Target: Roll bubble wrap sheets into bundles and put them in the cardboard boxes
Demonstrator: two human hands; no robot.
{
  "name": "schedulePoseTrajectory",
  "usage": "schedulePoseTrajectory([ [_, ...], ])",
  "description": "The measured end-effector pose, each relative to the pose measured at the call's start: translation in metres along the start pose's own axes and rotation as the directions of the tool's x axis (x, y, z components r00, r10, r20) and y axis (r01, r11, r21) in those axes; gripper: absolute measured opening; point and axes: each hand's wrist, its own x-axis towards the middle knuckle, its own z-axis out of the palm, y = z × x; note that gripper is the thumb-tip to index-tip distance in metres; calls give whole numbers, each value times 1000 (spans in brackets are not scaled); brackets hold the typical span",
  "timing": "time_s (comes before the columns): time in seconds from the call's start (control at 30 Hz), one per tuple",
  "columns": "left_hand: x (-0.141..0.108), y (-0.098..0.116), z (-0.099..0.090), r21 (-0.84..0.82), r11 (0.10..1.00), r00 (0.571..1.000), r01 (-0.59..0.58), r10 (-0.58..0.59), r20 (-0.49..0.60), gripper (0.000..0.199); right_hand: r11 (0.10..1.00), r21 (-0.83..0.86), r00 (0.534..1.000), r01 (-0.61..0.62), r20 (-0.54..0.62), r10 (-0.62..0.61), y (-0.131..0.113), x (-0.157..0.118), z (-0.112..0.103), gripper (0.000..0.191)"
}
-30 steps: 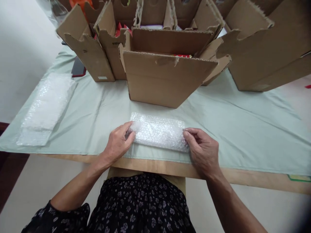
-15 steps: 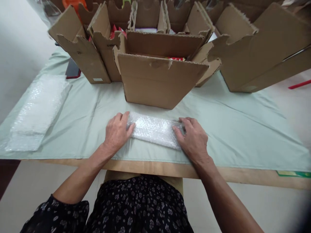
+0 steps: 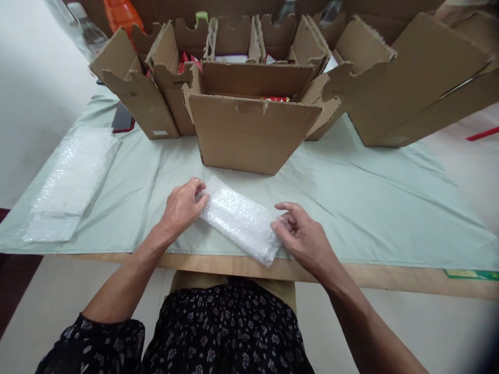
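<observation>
One bubble-wrap piece slants between left fingers and right fingers, both pinching its ends.

Left hand pinching; right hand half-curled, index finger extended, grip hard to tell; forearms angled inward.

Glossy stuff centre frame: clear plastic bubble wrap, pimpled all over, flashing white where the light hits! Far left, the pile shows the same shiny, knobbly film. Beneath runs the cloth, pale green, matt, lightly creased, and below it comes the bare wood edge of the bench, smooth and dull. Upper centre now, the front box: matt brown cardboard, flat-faced, ragged along its top! Upper left, a smooth orange plastic bottle.
</observation>
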Motion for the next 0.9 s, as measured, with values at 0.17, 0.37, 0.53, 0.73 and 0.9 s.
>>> schedulePoseTrajectory([
  [0.17, 35, 8, -5, 104, 970, 969, -220, 205, 137, 40, 999, -8, 979, 36, 203, -33, -17, -39, 22, 60],
  [0.37, 9, 19, 8, 131, 940, 942, -315, 326, -77, 40, 988, -98, 986, 116, 132, -103, -18, -50, 40, 48],
  [0.53, -77, 16, 9, -173, 793, 808, -584, 587, -41, 28, 991, 0, 976, 133, 172, -131, -15, -43, 35, 34],
  [0.73, -103, 17, 13, -171, 750, 752, -638, 655, 67, 56, 928, 344, 968, -142, 245, 57, -20, -42, 32, 25],
  [0.9, -107, 21, 23, -114, 768, 773, -630, 634, -6, 44, 664, 601, 892, -444, 370, 261, -21, -55, 44, 38],
])
